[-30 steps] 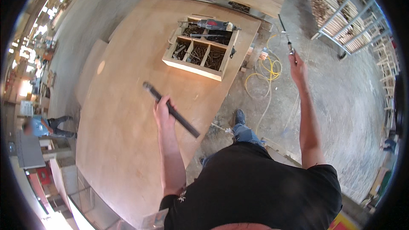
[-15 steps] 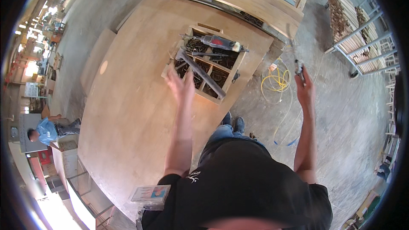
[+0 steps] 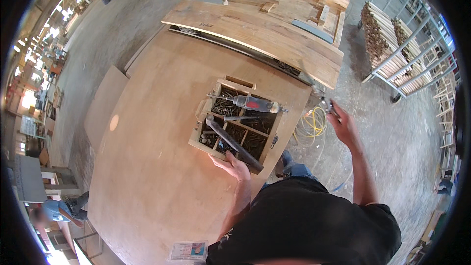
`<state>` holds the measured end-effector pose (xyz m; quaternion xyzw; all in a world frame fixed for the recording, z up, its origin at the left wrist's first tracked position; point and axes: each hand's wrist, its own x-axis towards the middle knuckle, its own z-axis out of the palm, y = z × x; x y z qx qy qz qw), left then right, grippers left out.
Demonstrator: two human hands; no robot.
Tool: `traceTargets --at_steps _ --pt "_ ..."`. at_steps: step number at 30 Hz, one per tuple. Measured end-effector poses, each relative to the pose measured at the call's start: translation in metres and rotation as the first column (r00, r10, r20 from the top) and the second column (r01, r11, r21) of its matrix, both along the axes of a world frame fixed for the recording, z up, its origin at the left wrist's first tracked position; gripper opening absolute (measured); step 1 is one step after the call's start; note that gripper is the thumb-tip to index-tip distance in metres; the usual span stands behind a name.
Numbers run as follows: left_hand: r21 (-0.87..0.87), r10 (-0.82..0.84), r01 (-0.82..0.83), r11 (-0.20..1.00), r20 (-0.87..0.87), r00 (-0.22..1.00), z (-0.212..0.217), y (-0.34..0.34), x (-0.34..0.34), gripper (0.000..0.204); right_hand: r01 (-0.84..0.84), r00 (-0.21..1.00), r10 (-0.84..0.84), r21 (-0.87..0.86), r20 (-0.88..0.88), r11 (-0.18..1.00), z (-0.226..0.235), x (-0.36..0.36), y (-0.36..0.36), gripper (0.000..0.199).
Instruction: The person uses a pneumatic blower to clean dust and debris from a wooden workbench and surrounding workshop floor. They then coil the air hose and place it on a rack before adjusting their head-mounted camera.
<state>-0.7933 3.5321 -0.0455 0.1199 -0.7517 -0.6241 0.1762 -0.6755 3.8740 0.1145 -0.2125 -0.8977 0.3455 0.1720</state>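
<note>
A wooden box with compartments (image 3: 194,143) lies on the large plywood board, with dark screws or nails in its sections. My left hand (image 3: 236,168) grips its near wall, thumb over the rim and fingers along the outside. Across the box lie a grey and red power tool (image 3: 252,103), a hammer (image 3: 235,145) and a thin dark bar (image 3: 241,117). Out to the right, past the board's edge, my right hand (image 3: 345,126) is closed around a small silver metal tool (image 3: 327,104); its front end is blurred and its exact kind is unclear.
The plywood board (image 3: 147,167) spreads left of me. Beyond it stands a stack of wooden panels (image 3: 255,37). A yellow coiled hose (image 3: 316,122) lies on the concrete floor at right. A metal rack of wooden rods (image 3: 392,54) stands farther right. Another person (image 3: 61,211) is at far left.
My left hand has come from the box's left corner to its near wall and taken hold there. The right hand keeps the silver tool, now angled toward the board's corner. The view has shifted.
</note>
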Motion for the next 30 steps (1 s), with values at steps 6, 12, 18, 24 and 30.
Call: traceTargets --at_steps 6,12,18,24,30 --pt "-0.034 0.080 -0.085 0.996 -0.133 0.988 -0.027 0.015 -0.072 0.073 -0.413 0.908 0.407 0.041 0.103 0.910 0.012 -0.110 0.044 0.042" --pt "0.088 0.250 -0.243 0.966 -0.094 0.964 -0.010 0.030 -0.111 0.059 -0.595 0.793 0.594 -0.035 0.136 0.803 0.004 -0.262 0.058 0.041" --pt "0.173 0.210 -0.197 0.965 -0.060 0.976 0.008 0.005 0.033 0.038 -0.700 0.695 0.710 -0.117 0.115 0.705 -0.001 -0.377 0.102 0.041" --pt "0.138 0.518 -0.520 0.843 0.056 0.854 0.033 -0.037 0.138 0.029 -0.650 0.756 0.653 0.158 0.045 0.743 -0.032 -0.426 0.163 0.055" --pt "0.086 0.718 -0.723 0.685 0.086 0.691 0.036 -0.104 0.215 0.029 -0.849 0.528 0.846 0.061 0.072 0.525 0.038 -0.248 -0.006 0.053"
